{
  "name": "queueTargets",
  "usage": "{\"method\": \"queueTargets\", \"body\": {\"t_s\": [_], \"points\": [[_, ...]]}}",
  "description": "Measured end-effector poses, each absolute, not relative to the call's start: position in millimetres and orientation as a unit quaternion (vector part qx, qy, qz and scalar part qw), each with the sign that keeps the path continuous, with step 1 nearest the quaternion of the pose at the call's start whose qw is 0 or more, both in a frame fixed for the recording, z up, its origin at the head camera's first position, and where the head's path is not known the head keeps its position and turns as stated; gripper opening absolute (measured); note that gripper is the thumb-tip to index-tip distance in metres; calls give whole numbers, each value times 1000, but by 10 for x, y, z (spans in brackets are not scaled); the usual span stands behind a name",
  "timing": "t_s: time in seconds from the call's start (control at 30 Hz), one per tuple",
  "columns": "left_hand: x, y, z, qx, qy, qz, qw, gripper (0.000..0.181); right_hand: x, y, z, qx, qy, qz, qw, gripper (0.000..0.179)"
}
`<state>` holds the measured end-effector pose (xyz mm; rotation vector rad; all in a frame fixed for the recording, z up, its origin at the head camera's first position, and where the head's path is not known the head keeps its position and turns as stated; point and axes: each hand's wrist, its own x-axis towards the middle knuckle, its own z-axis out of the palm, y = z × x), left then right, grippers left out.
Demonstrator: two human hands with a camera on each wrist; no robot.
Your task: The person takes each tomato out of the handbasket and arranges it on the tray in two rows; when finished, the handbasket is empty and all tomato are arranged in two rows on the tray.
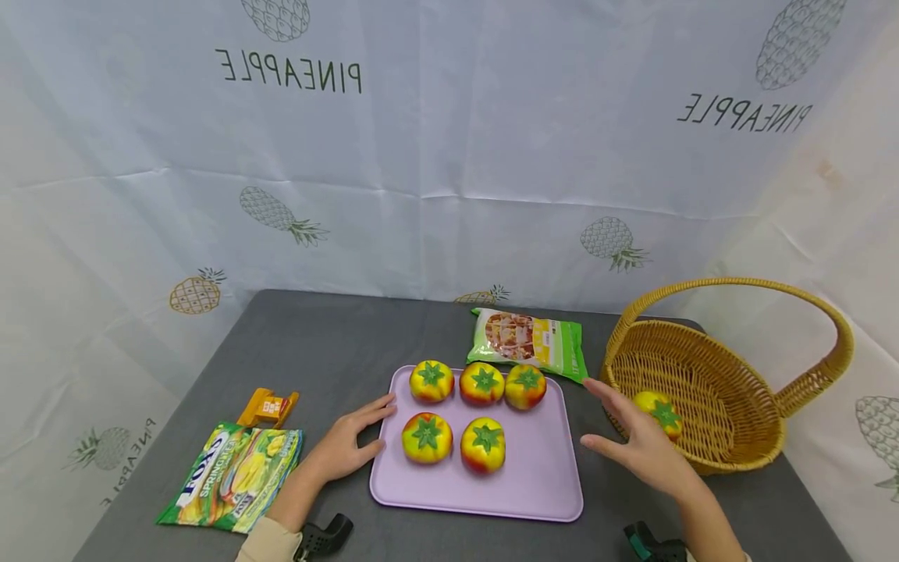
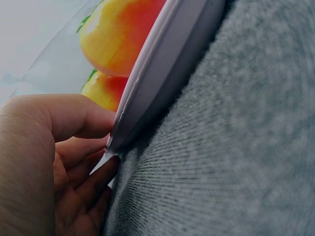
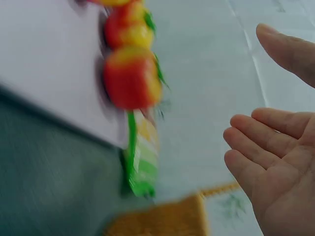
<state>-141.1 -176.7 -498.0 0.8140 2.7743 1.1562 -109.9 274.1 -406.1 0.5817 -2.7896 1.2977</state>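
Note:
A pale purple tray (image 1: 523,488) lies on the dark table, bearing several yellow-and-red fruits (image 1: 427,437) with green leafy tops, perhaps persimmons. My left hand (image 1: 344,446) touches the tray's left edge with its fingers and thumb; the left wrist view shows the thumb against the rim (image 2: 142,73). Between the tray and a wicker basket (image 1: 702,351), my right hand (image 1: 646,449) is held with fingers extended and thumb apart, nothing in it. One more such fruit (image 1: 660,412) sits in the basket, partly hidden behind the right hand.
Behind the tray lies a green-and-white food packet (image 1: 530,339). At the left are a green Fox's bag (image 1: 235,476) and a small orange packet (image 1: 268,407). The basket has a tall arched handle (image 1: 730,282). A pineapple-print cloth (image 1: 449,140) hangs behind the table.

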Motion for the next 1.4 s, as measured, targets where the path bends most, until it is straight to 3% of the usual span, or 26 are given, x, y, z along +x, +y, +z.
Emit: {"method": "queueTargets", "body": {"t_s": [0.23,0.43,0.63,0.9,1.17,1.4], "points": [[-1416,-1763,-4986,262,891,370,9,51,-1076,3131,-3783,192,-904,381,28,72],[-1424,-1769,-4991,260,890,374,11,51,-1158,3457,-3649,185,-919,347,12,68],[-1431,-1771,-4984,256,890,376,19,51,-1305,3764,-3601,183,-924,337,-17,64],[-1430,-1768,-4996,279,886,369,-24,51,-1501,3950,-3522,161,-929,325,-76,60],[-1428,-1766,-4999,273,886,376,-10,51,-1678,4030,-3519,177,-922,323,-120,57],[-1424,-1767,-5017,271,886,376,-4,50,-1835,4108,-3537,174,-911,324,-188,61]]}}
